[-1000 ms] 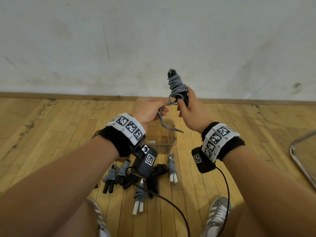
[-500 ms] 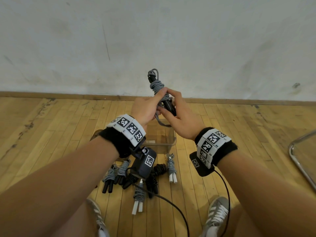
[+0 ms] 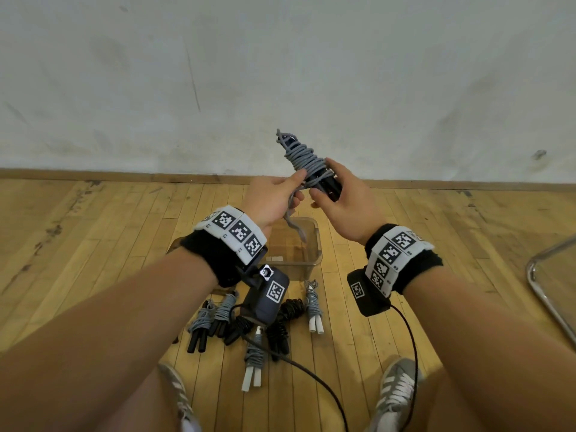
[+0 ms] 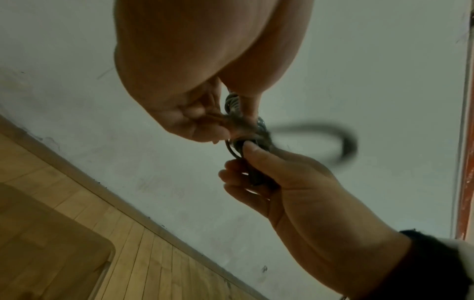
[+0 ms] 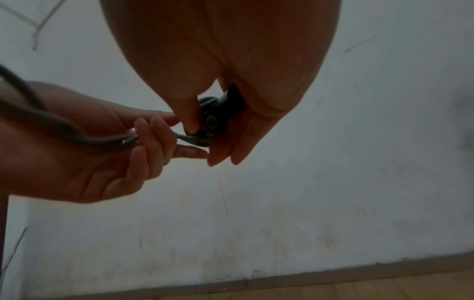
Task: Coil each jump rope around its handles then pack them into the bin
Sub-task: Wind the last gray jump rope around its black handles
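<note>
Both hands on one grey-corded jump rope, held in the air above the bin.

Right hand (image 3: 343, 202) curled round the black handles (image 3: 325, 183) of the jump rope (image 3: 300, 157); coil points to 11 o'clock, handle ends hidden in the palm. Left hand (image 3: 271, 198) pinches the loose cord tail (image 3: 293, 224), which hangs over the clear bin (image 3: 314, 244); tail end hard to trace against the bin wall. Bin's left part covered by the left wrist band. Coiled ropes (image 3: 254, 325) lie on the floor at 6 o'clock from the bin, partly hidden by the wrist camera (image 3: 266, 296). Wrist views dim; cord blurred.
</note>
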### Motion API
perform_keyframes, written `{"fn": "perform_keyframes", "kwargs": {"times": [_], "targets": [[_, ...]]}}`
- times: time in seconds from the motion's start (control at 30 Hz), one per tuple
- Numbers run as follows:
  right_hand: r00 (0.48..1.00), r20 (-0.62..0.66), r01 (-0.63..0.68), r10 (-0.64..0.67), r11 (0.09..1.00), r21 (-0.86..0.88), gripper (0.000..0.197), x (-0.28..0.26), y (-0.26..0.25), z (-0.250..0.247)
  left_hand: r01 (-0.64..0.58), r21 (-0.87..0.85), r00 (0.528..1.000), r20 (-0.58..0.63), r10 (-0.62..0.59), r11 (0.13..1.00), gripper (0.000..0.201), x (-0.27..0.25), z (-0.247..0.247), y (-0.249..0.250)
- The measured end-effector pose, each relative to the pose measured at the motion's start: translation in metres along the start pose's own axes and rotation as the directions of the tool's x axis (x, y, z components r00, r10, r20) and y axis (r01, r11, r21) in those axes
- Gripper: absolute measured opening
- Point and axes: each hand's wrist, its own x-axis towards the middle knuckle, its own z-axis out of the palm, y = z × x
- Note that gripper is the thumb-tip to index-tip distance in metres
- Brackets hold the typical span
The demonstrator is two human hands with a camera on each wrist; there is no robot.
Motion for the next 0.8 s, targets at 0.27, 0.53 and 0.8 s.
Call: {"fn": "perform_keyframes", "kwargs": {"times": [0.27,0.53,0.8], "targets": [[0.998,-0.066,-0.002,-0.002,0.998,-0.056,0.057,-0.001,0.003,-0.005,-0.009,-0.032,1.0,0.021,0.009,0.999,0.046,-0.003,0.002,-0.001],[0.992,0.079,0.093,-0.099,0.992,0.081,0.061,-0.007,-0.004,0.006,-0.033,-0.006,0.999,-0.006,0.033,0.999,0.07,-0.005,0.001,-0.001],[0.952,0.268,-0.279,0.148,0.781,0.559,0.034,-0.007,-0.023,-0.002,-0.026,0.02,0.997,0.068,0.025,0.999,0.043,-0.004,0.0,0.005]]}}
